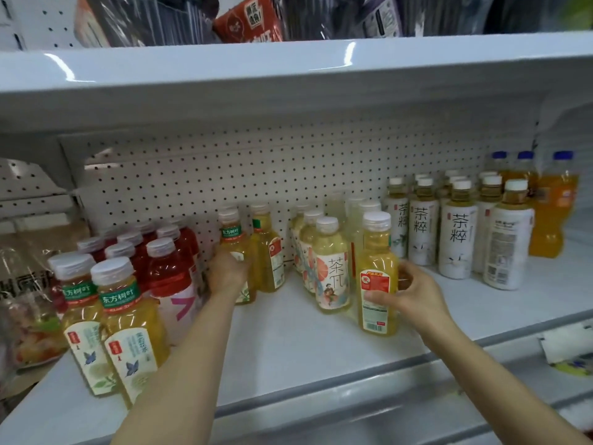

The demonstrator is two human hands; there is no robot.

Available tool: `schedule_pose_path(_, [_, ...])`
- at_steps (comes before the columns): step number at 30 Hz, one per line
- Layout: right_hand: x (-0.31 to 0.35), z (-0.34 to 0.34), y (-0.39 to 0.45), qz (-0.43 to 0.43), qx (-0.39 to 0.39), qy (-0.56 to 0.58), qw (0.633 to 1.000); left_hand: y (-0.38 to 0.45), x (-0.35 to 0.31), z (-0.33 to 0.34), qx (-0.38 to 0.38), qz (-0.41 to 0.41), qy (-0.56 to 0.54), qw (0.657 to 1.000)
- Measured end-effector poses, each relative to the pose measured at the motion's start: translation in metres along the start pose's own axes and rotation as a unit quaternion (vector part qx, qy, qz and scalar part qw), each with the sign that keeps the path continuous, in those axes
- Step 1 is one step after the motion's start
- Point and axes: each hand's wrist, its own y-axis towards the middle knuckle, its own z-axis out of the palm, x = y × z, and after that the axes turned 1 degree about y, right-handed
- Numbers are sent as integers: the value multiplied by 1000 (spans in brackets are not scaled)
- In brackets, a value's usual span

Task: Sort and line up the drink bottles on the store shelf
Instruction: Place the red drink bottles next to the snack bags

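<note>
Standing in rows on a smooth white metal shelf (288, 342) are many clear plastic drink bottles with ridged white caps. Behind them is a white back wall (256, 168) full of little round holes. Red drink bottles (167, 268) sit at the left, with two yellow tea bottles (112, 326) with green bands in front of them. White-wrapped bottles (455, 232) stand at the right, and orange bottles with blue caps (552, 207) are behind them, blurry and hard to see. Boxes on the upper shelf (250, 20) are cut off at the top. The left hand (226, 273) curls around a yellow green-band bottle (236, 248) near the back; its fingers are hidden. The right hand (407, 293) grips a yellow bottle with a red label (377, 274) near the middle, thumb in front, fingers curled behind. Beside it stands a pale bottle with a flowery label (330, 268).
</note>
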Motion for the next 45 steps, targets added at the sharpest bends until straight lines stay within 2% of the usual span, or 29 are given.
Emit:
schedule_pose_path(3, [-9, 2, 10, 1, 0, 6, 1000, -9, 5, -5, -14, 23, 20, 999])
schedule_pose_path(8, [-12, 7, 17, -3, 8, 5, 1000, -46, 10, -32, -31, 13, 58, 998])
schedule_pose_path(12, [-10, 13, 19, -16, 7, -7, 1000, -85, 11, -55, -30, 26, 35, 999])
schedule_pose_path(19, [-10, 18, 16, -33, 11, -40, 999, -130, 12, -72, -92, 66, 126, 986])
schedule_pose_path(21, [-8, 17, 12, -62, -6, -58, 996, -134, 17, -74, -96, 64, 149, 982])
schedule_pose_path(26, [17, 14, -4, -200, -146, -138, 959, -138, 19, -81, -106, 70, 192, 973])
schedule_pose_path(28, [32, 22, -12, -275, -155, -139, 939, -142, 16, -82, -107, 76, 199, 971])
schedule_pose_path(30, [43, 41, -19, -311, -119, -132, 934, -144, 12, -84, -102, 71, 204, 971])
schedule_pose_path(34, [59, 113, -15, -250, 67, -136, 956, -146, 8, -87, -100, 82, 227, 965])
schedule_pose_path(37, [42, 180, 28, -129, 140, -141, 971, -147, 9, -87, -94, 86, 238, 963])
schedule_pose_path(40, [-6, 238, 94, -38, 119, -140, 982, -147, 13, -86, -88, 95, 246, 961])
schedule_pose_path(45, [25, 252, 89, 18, 16, -109, 994, -145, 18, -82, -87, 100, 261, 956])
